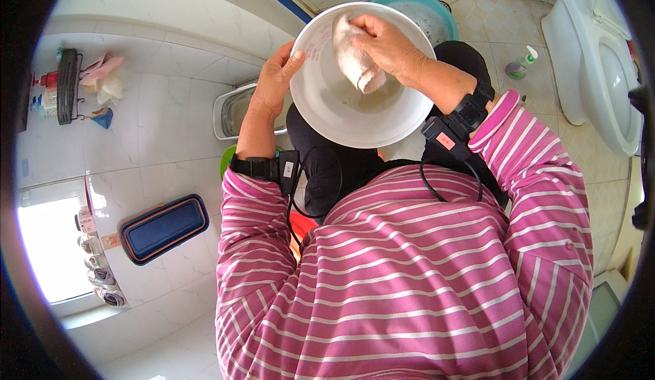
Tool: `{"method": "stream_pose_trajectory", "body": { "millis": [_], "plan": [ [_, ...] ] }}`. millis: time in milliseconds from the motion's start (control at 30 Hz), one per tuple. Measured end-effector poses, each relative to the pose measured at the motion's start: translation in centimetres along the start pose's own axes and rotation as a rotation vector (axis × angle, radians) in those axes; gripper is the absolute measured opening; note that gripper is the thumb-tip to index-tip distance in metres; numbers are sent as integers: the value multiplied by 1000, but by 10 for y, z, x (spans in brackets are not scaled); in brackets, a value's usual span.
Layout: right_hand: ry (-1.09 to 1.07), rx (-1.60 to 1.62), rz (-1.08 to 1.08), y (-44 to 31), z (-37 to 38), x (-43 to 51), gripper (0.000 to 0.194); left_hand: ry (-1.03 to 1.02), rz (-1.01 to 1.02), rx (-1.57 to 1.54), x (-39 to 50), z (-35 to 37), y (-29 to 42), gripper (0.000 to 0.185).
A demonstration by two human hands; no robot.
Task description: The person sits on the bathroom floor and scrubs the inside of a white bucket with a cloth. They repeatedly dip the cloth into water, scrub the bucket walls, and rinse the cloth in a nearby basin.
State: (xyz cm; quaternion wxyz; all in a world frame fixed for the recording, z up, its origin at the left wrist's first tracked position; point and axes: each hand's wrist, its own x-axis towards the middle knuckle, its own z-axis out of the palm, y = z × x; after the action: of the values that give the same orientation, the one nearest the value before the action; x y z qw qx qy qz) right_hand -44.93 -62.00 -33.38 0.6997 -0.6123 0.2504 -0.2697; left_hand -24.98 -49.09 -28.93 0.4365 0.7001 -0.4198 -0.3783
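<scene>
A white round basin [327, 119] rests tilted on my knees, its inside facing me, with a little cloudy liquid or residue at the bottom. My left hand [279, 75] grips its left rim, thumb on the inside and fingers behind the wall. In my right hand [386, 45] is a pale, bunched cloth [353, 60], held inside the basin near its upper wall. The cloth's lower end hangs over the basin's bottom. Reddish print marks the inner wall left of the cloth. Behind the basin, on the floor, stands a turquoise tub [446, 14] of sudsy water.
A pump bottle [519, 65] stands on the tiled floor at right, near a white toilet [578, 57]. Left of my left forearm sits a white rectangular basin [220, 119]. A dark wall rack [67, 86] and a blue folded tub [164, 229] are on the left wall.
</scene>
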Motion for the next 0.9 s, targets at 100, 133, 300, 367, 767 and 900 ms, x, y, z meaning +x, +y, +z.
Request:
{"method": "stream_pose_trajectory", "body": {
  "millis": [100, 133, 300, 367, 767, 900],
  "plan": [
    [112, -2, -149, 0, 2, 3, 34, 45, -114, -125, 1, -4, -2, 59],
    [107, -1, -224, 1, 6, 3, 33, 3, -87, -147, 2, -4, -3, 60],
    [-57, -77, -327, 2, 43, 4, 27, -20, -101, -119, -5, -4, 5, 61],
    [-112, -165, -485, 5, 52, -5, 19, -13, -155, -39, -8, 0, 10, 60],
    [-1008, -790, -366, 52, 58, -35, 12, -81, -107, 17, -5, 2, 2, 46],
    [-971, -1173, 154, 44, 29, -30, 21, -40, -4, 51, -9, 2, 4, 51]
  ]
}}
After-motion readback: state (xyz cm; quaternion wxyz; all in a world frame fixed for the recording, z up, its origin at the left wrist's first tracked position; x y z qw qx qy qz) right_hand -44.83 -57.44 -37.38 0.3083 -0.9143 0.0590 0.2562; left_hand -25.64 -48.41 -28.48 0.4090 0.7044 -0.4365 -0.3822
